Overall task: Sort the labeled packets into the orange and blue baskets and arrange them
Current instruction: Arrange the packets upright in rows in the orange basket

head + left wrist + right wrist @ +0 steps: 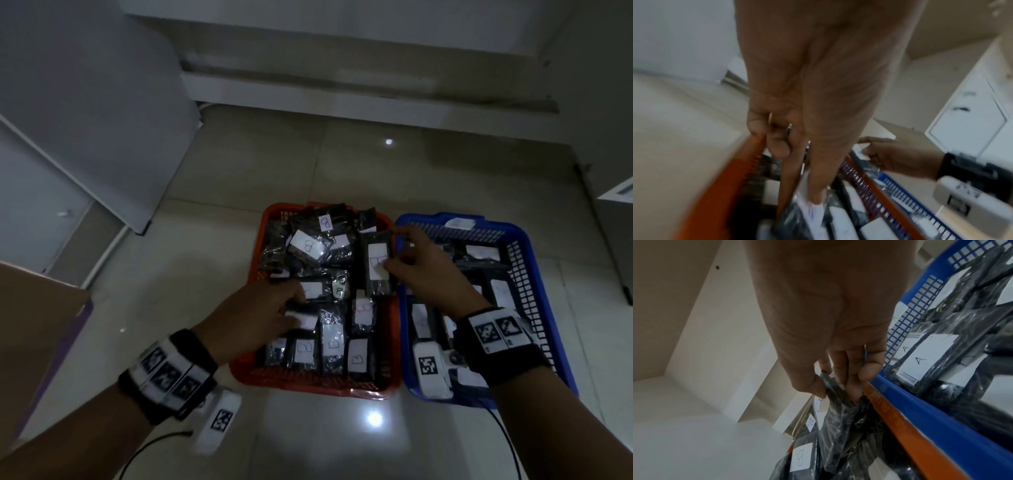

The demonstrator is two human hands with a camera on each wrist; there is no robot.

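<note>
An orange basket [308, 382] on the tiled floor holds several black packets with white "B" labels. A blue basket [513, 228] touches its right side and holds packets labelled "A" [920, 360]. My left hand [296, 308] reaches into the orange basket's near left part. Its thumb and a finger pinch a packet [813, 212] by its white label, and the other fingers are curled. My right hand [390, 250] pinches the top edge of an upright "B" packet [375, 274] by the orange basket's right wall [910, 434], next to the blue rim [941, 418].
A cardboard box [34, 325] stands at the left edge. Behind it is a white cabinet [85, 120], and a white ledge [342, 89] runs along the back. More white furniture [616, 202] sits at the right. Black cables [147, 448] trail from my wrists over the floor.
</note>
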